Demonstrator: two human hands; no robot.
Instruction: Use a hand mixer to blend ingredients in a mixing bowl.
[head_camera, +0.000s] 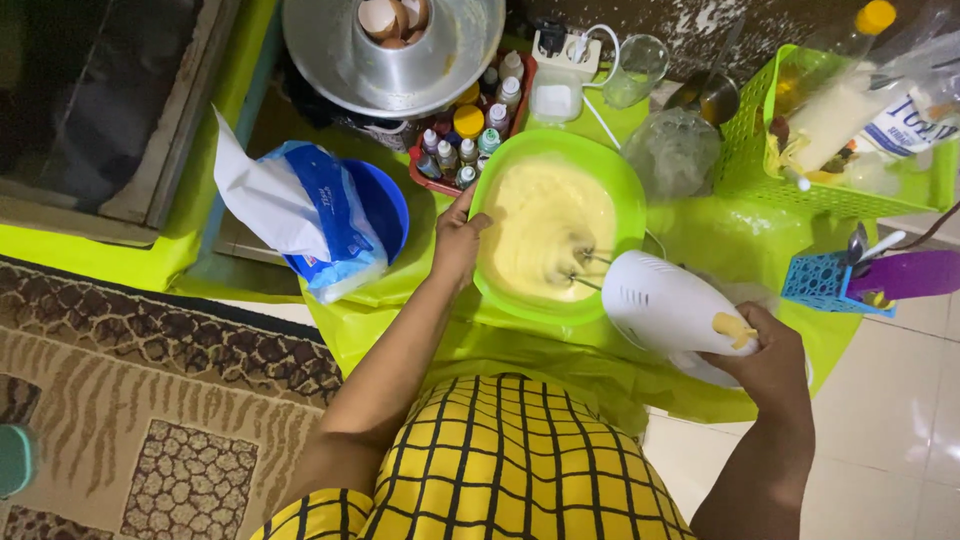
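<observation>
Here the person's right hand (765, 355) grips a white hand mixer (672, 305), its two beaters sunk in pale yellow batter inside one green bowl (618, 180) near the middle of the lime-green cloth (700, 240). The left hand (457, 240) clasps the bowl's left rim. Mixing well probably means keeping the beaters submerged and the bowl pinned. Toward the cloth's far edge stand one metal ring pan (330, 50) holding eggshells and one blue bowl (385, 205) with a bag.
</observation>
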